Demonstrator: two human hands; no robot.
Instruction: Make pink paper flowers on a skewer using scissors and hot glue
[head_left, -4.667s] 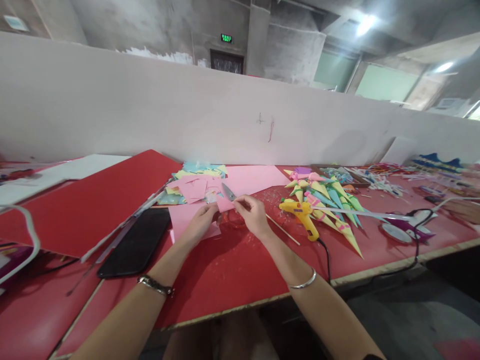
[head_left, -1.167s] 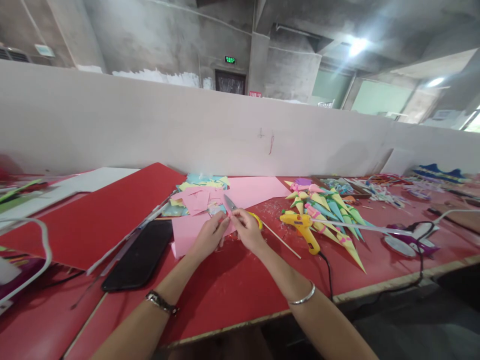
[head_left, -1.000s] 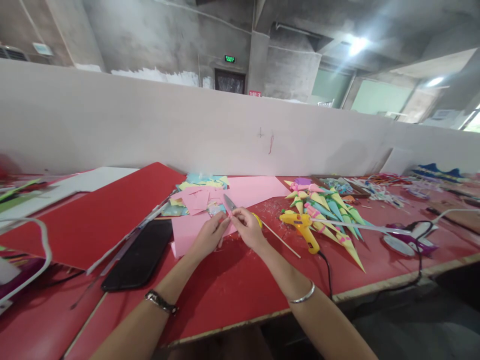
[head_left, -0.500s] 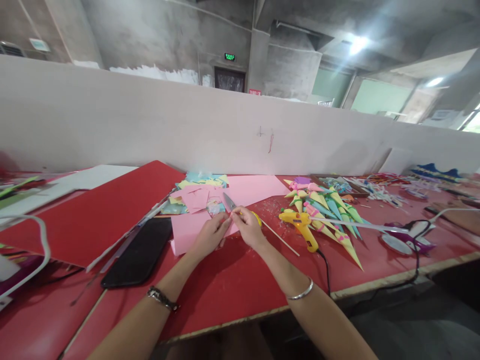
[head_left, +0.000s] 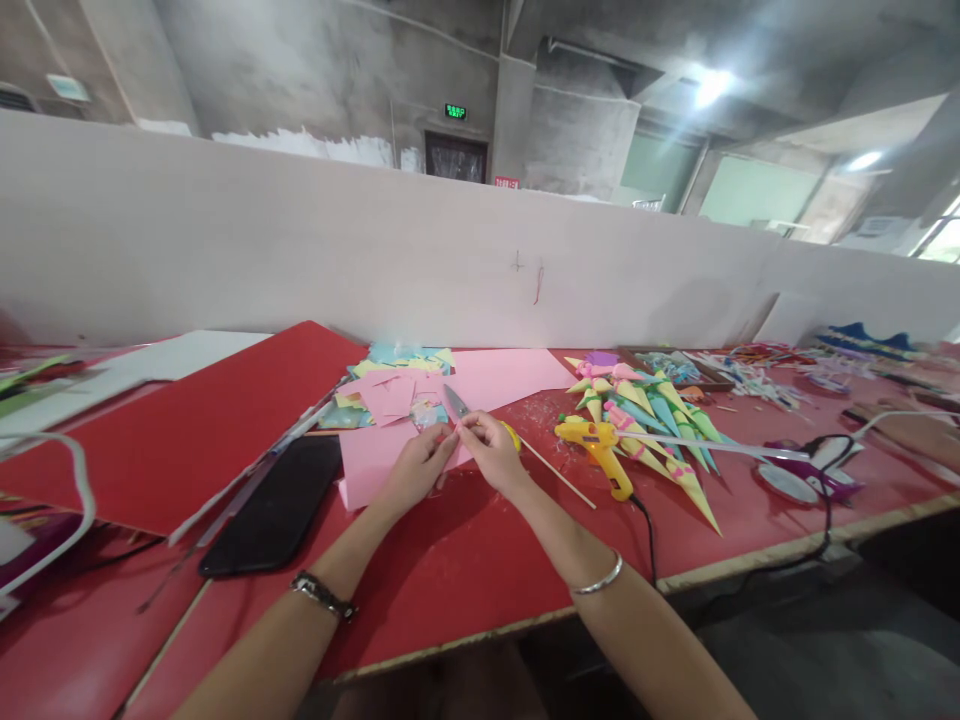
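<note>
Your left hand (head_left: 415, 470) and right hand (head_left: 493, 455) pinch a small pink piece (head_left: 456, 429), mostly hidden. Pointed metal-bladed scissors (head_left: 454, 403) just beyond; slim, tapered pastel cones (head_left: 661, 411) heaped off right.

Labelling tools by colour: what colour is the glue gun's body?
The glue gun is yellow; it shows best in the head view.

The left forearm (head_left: 262, 635) slants inward from below, the right forearm (head_left: 637, 615) mirroring it. Wrists nearly straight, the left hand (head_left: 415, 468) and right hand (head_left: 495, 455) meet in front, fingertips (head_left: 475, 430) pinched close together. The left's lower fingers seem curled under, though partly hidden.
</note>
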